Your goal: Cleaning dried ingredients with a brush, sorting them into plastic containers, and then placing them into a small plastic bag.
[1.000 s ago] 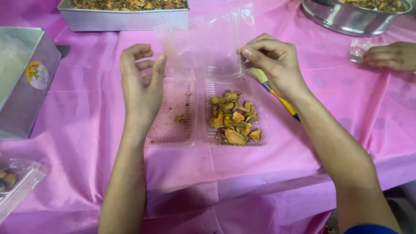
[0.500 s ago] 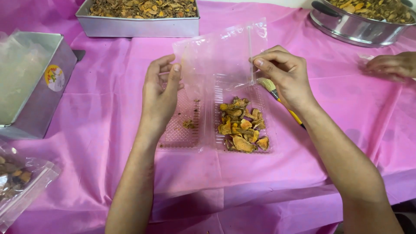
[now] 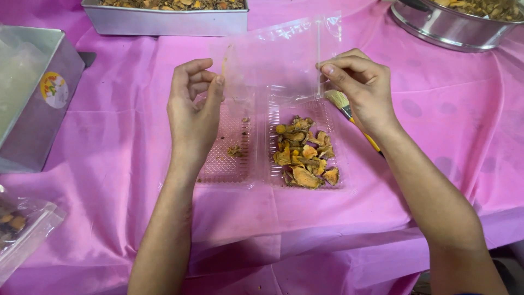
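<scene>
Clear clamshell tray (image 3: 273, 158) on pink desk (image 3: 109, 164) — dried orange slices (image 3: 304, 155) in right compartment. Left hand (image 3: 191, 117) and right hand (image 3: 363, 90) each pinch raised lid (image 3: 278, 60) edges — best lowered evenly, corners aligned.

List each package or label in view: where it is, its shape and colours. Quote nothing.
Clear plastic clamshell box: centre, lid raised by both hands, orange-brown dried slices in its right compartment.
Round sticker: on the grey metal box at left, white, orange and green.
Clear packet: bottom left, brown pieces inside.
</scene>
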